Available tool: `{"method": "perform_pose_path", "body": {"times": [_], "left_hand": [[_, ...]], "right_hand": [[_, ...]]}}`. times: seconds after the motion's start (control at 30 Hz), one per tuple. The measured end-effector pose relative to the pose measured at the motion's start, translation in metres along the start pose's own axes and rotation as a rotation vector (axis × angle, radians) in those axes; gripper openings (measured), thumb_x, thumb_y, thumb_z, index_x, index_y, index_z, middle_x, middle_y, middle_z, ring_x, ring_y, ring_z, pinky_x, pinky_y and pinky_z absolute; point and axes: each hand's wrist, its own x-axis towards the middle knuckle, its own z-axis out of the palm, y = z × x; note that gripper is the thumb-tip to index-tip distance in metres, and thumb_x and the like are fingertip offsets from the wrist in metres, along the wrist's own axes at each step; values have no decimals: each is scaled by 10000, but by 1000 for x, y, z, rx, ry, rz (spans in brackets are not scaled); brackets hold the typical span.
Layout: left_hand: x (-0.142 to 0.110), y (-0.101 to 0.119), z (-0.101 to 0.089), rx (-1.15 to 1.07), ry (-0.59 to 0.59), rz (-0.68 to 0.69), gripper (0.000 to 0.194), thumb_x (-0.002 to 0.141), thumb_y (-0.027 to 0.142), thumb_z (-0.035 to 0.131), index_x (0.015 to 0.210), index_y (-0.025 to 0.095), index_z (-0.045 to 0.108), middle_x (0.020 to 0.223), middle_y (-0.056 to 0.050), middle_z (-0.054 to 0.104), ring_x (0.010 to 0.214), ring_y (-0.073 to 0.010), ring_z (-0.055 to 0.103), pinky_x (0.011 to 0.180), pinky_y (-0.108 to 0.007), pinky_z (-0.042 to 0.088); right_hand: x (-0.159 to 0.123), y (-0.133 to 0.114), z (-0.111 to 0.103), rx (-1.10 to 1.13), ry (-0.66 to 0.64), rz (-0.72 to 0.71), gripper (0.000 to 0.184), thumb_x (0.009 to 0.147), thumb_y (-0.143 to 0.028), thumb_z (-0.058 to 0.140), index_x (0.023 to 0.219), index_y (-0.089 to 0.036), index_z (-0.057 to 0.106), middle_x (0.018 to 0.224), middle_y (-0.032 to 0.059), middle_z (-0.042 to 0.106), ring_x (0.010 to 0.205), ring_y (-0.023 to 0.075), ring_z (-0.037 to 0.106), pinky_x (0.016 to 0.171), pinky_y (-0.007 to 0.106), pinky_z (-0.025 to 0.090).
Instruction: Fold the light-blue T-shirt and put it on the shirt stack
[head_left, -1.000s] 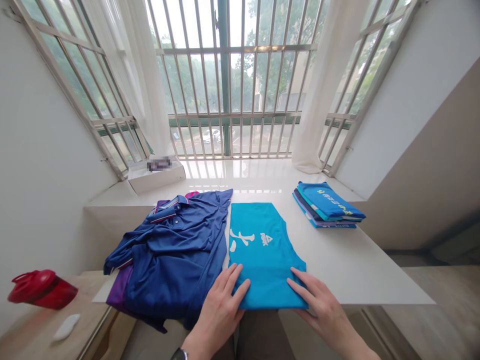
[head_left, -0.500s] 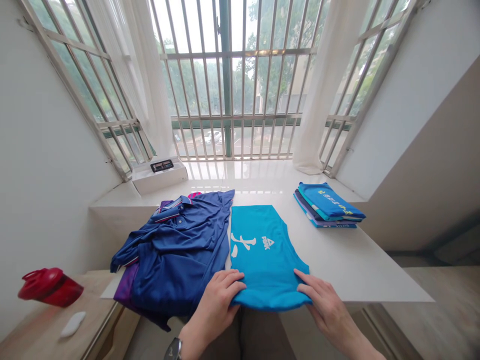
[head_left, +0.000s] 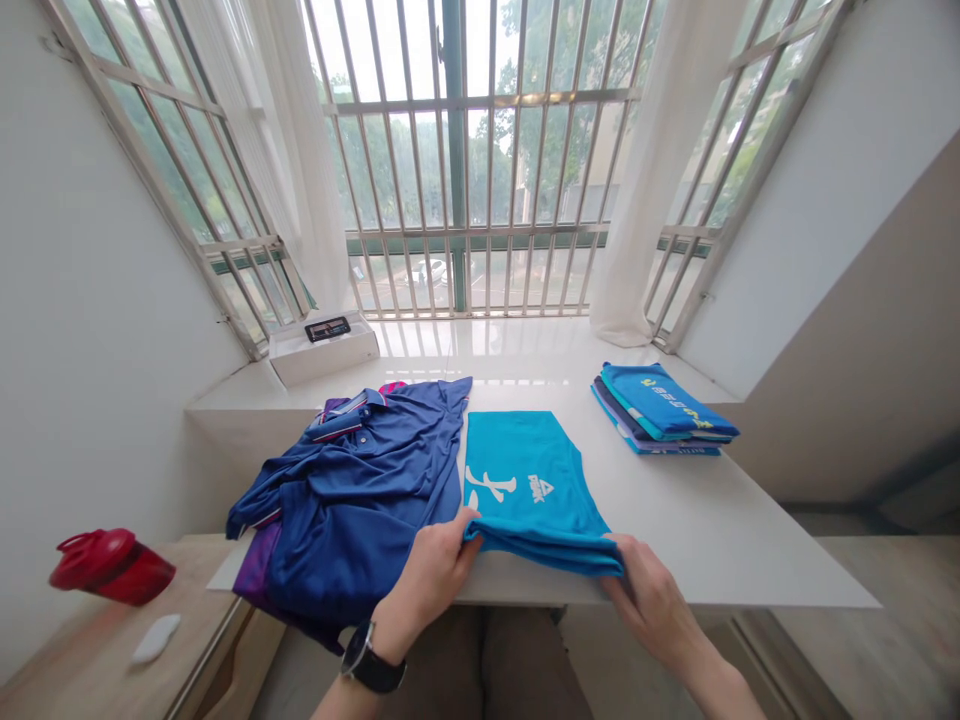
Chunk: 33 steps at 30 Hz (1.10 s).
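Observation:
A turquoise shirt [head_left: 529,480] with white print lies partly folded on the white table [head_left: 712,530]. My left hand [head_left: 431,570] pinches its near left corner and my right hand [head_left: 645,590] grips its near right corner. The near edge is lifted off the table and doubled back over the shirt. A dark watch sits on my left wrist.
A loose heap of dark blue and purple shirts [head_left: 352,500] lies left of the turquoise one. A stack of folded shirts [head_left: 660,410] sits at the right. A white box [head_left: 322,345] rests on the window ledge. A red bottle [head_left: 112,565] lies on the wooden side surface, lower left.
Both hands went from lying flat on the shirt's near end to gripping its corners. The near edge has been lifted and carried away from me, shortening the shirt.

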Motion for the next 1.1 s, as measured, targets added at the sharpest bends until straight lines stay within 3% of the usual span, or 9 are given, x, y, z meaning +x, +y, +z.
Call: {"method": "perform_pose_path", "body": {"times": [0.1, 0.2, 0.4, 0.57, 0.73, 0.93, 1.1], "left_hand": [[8, 1, -2, 13, 4, -40, 178, 996, 263, 427, 1046, 255, 597, 744, -4, 698, 730, -209, 693, 618, -244, 369], [14, 2, -3, 35, 15, -87, 179, 1001, 284, 429, 1009, 254, 605, 757, -15, 705, 747, -212, 696, 618, -241, 358], [36, -2, -2, -10, 45, -185, 260, 1006, 383, 424, 924, 237, 624, 779, -32, 707, 761, -200, 678, 617, -235, 347], [51, -13, 5, -30, 84, -237, 348, 971, 419, 462, 723, 202, 576, 675, -16, 634, 668, -164, 594, 591, -236, 311], [57, -17, 8, 50, 109, -262, 380, 931, 374, 512, 600, 187, 505, 582, -8, 561, 587, -141, 509, 573, -257, 258], [60, -21, 9, 61, 111, -294, 356, 935, 344, 516, 619, 182, 547, 598, -23, 591, 588, -144, 528, 568, -263, 254], [56, -20, 10, 103, 118, -309, 349, 959, 345, 510, 663, 176, 581, 634, -43, 631, 609, -153, 575, 569, -265, 266]], "right_hand": [[1, 3, 3, -8, -44, -9, 204, 902, -226, 523, 1093, -224, 595, 990, 86, 703, 884, 238, 659, 750, 363, 541], [7, 7, 4, 18, -61, 87, 204, 916, -202, 427, 973, -222, 621, 901, 74, 707, 819, 227, 656, 720, 347, 516], [37, 6, 2, 136, -179, 444, 337, 951, -487, 372, 866, -246, 592, 664, 3, 637, 592, 189, 573, 592, 289, 424], [52, 11, 11, 114, -195, 642, 405, 871, -611, 441, 818, -252, 621, 703, 21, 688, 689, 216, 626, 640, 291, 413], [60, 13, 14, 42, -223, 740, 420, 826, -646, 491, 888, -261, 647, 700, 15, 695, 693, 217, 631, 633, 288, 404], [77, -2, 11, -166, -302, 804, 470, 881, -631, 427, 650, -251, 579, 678, 34, 679, 700, 223, 623, 580, 289, 343], [76, -8, 13, -213, -274, 834, 456, 914, -585, 403, 656, -260, 593, 691, 35, 688, 698, 214, 621, 567, 283, 329]]}}
